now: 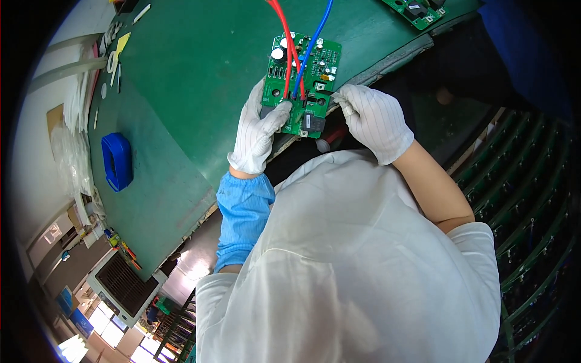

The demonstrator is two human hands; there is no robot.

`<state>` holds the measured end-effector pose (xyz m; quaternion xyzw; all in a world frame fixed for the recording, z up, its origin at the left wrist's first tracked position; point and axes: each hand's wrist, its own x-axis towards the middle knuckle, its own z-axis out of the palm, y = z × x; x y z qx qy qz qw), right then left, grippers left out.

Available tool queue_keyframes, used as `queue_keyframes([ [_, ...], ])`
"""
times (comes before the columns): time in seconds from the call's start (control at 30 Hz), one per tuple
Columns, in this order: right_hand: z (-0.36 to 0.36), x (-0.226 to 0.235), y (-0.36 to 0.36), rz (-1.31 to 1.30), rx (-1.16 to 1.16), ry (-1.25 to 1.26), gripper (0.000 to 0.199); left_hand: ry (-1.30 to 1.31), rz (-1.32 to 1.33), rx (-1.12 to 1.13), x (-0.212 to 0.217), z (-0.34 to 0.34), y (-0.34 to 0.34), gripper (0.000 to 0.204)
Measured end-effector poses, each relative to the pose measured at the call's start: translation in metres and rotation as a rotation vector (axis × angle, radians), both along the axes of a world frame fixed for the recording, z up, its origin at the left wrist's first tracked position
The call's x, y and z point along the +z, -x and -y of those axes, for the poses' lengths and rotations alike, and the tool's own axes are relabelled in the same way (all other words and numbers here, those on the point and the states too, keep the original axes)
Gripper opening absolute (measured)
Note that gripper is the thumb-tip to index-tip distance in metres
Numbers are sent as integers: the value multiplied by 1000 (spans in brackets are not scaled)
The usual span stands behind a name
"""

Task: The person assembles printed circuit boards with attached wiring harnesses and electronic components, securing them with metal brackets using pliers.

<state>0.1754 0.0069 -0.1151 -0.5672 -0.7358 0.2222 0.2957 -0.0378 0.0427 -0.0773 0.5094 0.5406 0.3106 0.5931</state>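
Note:
A green circuit board (330,51) lies at the near edge of the green table, with white-topped cylinders, small parts and a black block on it. Two red wires (288,36) and a blue wire (313,39) rise from its middle. My left hand (257,133), in a white striped glove, grips the board's left edge, its thumb over the lower part. At the board's right edge my right hand (375,118), also gloved, is closed in a pinch. A thin dark piece (327,92) shows between its fingertips and the board; its kind is unclear.
Another circuit board (417,11) lies at the upper right of the table (181,72). A blue container (116,162) stands at the left, below a yellow piece (123,43). Dark green ribbed racks (526,199) stand at the right, and a cooler-like unit (124,284) at the lower left.

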Motion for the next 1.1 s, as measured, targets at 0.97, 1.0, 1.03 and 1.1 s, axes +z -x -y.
queue_keyframes([
  [0.97, 13, 2, -20, 170, -165, 6, 9, -688, -695, -229, 50, -7, -6, 57],
  [1.0, 15, -1, -20, 82, -128, -11, 9, -693, -692, -220, 53, -10, -6, 57],
  [1.03, 20, -2, -22, 13, -122, -21, 10, -416, -548, -260, 60, -15, -5, 56],
  [1.1, 18, 9, -20, -64, -94, -40, 12, -86, -306, -237, 70, -18, -3, 57],
])
